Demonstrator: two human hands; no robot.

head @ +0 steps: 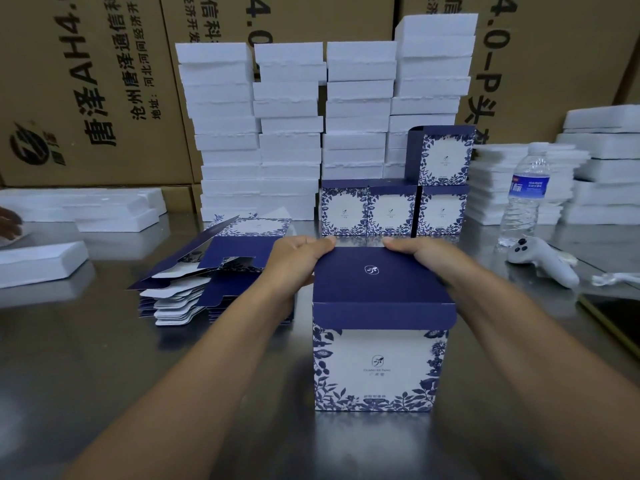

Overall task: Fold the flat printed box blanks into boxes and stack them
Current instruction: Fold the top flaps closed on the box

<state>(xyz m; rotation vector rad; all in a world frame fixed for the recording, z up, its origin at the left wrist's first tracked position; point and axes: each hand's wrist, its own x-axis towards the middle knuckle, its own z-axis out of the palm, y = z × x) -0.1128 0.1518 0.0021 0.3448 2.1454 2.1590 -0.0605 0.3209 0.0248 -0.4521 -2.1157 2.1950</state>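
Note:
A folded blue-and-white printed box [379, 368] stands upright on the metal table [104, 358] in front of me, its navy lid flap lying over the top. My left hand [298, 261] grips the lid's far left corner, thumb on top. My right hand [419, 254] grips the far right corner the same way. A pile of flat printed box blanks [214, 271] lies to the left. Finished boxes [391, 211] stand in a row behind, with one more box [443, 155] stacked on top at the right.
Tall stacks of white foam trays [287, 133] and brown cartons [86, 98] line the back. More foam pieces [519, 181] sit right and left. A water bottle [526, 195] and a white controller [543, 261] lie right. Another person's hand [8, 223] shows at the left edge.

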